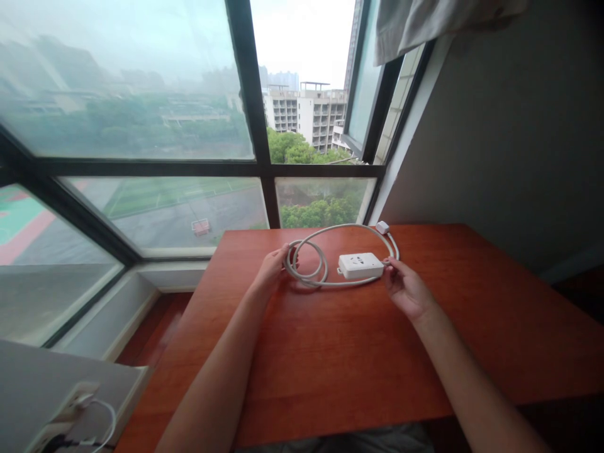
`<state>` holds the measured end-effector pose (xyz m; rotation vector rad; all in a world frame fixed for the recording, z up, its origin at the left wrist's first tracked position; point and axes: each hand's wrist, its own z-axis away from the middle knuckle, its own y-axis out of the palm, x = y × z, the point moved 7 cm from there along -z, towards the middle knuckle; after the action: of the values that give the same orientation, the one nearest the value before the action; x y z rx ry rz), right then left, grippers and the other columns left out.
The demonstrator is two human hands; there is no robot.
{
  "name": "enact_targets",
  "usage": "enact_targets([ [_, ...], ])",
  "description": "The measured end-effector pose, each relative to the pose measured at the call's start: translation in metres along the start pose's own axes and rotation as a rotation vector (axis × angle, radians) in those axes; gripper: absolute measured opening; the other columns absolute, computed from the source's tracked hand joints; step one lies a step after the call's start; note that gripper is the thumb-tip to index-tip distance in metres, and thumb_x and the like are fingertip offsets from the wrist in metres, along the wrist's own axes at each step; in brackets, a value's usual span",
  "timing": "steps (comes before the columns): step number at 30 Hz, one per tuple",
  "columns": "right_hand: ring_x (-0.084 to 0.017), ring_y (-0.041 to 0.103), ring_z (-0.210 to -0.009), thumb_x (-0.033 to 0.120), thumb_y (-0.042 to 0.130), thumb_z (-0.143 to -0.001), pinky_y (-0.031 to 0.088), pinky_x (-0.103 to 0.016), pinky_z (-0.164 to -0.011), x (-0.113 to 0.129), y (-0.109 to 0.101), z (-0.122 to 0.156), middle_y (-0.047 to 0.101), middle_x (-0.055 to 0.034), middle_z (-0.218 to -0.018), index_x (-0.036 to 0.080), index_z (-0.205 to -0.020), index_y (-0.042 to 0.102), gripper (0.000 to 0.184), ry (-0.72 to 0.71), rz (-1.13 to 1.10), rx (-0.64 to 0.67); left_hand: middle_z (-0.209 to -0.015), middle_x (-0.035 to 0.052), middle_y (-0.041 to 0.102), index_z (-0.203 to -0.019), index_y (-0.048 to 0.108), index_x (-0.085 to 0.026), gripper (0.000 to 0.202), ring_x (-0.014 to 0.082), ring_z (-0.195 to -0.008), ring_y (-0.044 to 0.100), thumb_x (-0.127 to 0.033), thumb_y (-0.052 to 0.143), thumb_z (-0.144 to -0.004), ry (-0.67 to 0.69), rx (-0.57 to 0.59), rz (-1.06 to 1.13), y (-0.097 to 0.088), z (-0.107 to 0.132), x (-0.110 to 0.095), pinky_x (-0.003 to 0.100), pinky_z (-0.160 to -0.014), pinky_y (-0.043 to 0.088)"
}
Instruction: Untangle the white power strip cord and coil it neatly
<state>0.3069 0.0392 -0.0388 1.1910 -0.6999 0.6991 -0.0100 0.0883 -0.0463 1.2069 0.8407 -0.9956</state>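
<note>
A white power strip (pixel 361 266) lies on the reddish-brown wooden table, its socket face up. Its pale cord (pixel 315 240) runs in loose loops to the left and behind it. My left hand (pixel 272 267) grips the coiled loops at their left side, thumb and fingers closed round the cord. At the strip's right end, my right hand (pixel 406 286) pinches the cord between thumb and fingertips, close to where it meets the strip. The white plug (pixel 382 227) rests near the table's back edge, just behind the strip.
The wooden table (pixel 330 365) stands against a dark-framed window (pixel 264 167) with one pane swung outward. A grey curtain (pixel 438 25) hangs at upper right beside a wall (pixel 509 145). A wall socket (pixel 78 402) with plugged-in leads is at lower left.
</note>
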Motion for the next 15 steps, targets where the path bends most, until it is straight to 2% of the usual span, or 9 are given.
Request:
enact_targets([
  [3,-0.009,0.057,-0.049,0.022,0.071,-0.075,0.056,-0.016,-0.043,0.000,0.011,-0.003,0.061,0.0023,-0.061,0.021,-0.072,0.057,0.015,-0.024,-0.003,-0.007,-0.069,0.0045,0.065,-0.082,0.070,-0.009,0.041,0.0079,-0.051,0.053,-0.049,0.071,-0.072,0.052,-0.029,-0.115,-0.003,0.000,-0.004,0.019,-0.048,0.044],
  [6,-0.007,0.054,-0.048,0.025,0.072,-0.072,0.052,-0.013,-0.042,0.004,0.015,0.001,0.054,0.0040,-0.056,0.020,-0.071,0.056,0.017,-0.049,0.042,-0.014,-0.065,0.0025,0.062,-0.079,0.070,-0.010,0.044,0.0071,-0.049,0.050,-0.052,0.073,-0.067,0.050,-0.009,-0.131,-0.003,0.000,-0.004,0.019,-0.048,0.041],
  [9,-0.008,0.054,-0.049,0.031,0.073,-0.072,0.046,-0.014,-0.041,0.002,0.015,0.015,0.048,0.0050,-0.053,0.019,-0.074,0.059,0.020,0.011,0.164,0.074,-0.060,0.0011,0.059,-0.080,0.070,-0.009,0.047,0.0062,-0.045,0.047,-0.054,0.072,-0.067,0.030,0.006,-0.134,-0.003,0.000,-0.002,0.019,-0.045,0.038],
  [12,-0.007,0.050,-0.047,0.036,0.072,-0.073,0.038,-0.015,-0.038,-0.001,0.006,0.030,0.045,0.0056,-0.055,0.017,-0.076,0.059,0.024,0.081,0.302,0.157,-0.055,-0.0010,0.055,-0.081,0.070,-0.009,0.048,0.0058,-0.042,0.043,-0.055,0.070,-0.068,0.008,-0.003,-0.146,-0.003,0.001,0.001,0.018,-0.042,0.033],
  [15,-0.004,0.042,-0.042,0.038,0.071,-0.072,0.026,-0.014,-0.035,-0.005,-0.017,0.038,0.044,0.0068,-0.054,0.017,-0.073,0.054,0.026,0.141,0.433,0.119,-0.055,-0.0012,0.054,-0.079,0.068,-0.009,0.047,0.0057,-0.041,0.043,-0.055,0.070,-0.068,0.006,-0.002,-0.142,-0.003,0.001,0.002,0.018,-0.041,0.033],
])
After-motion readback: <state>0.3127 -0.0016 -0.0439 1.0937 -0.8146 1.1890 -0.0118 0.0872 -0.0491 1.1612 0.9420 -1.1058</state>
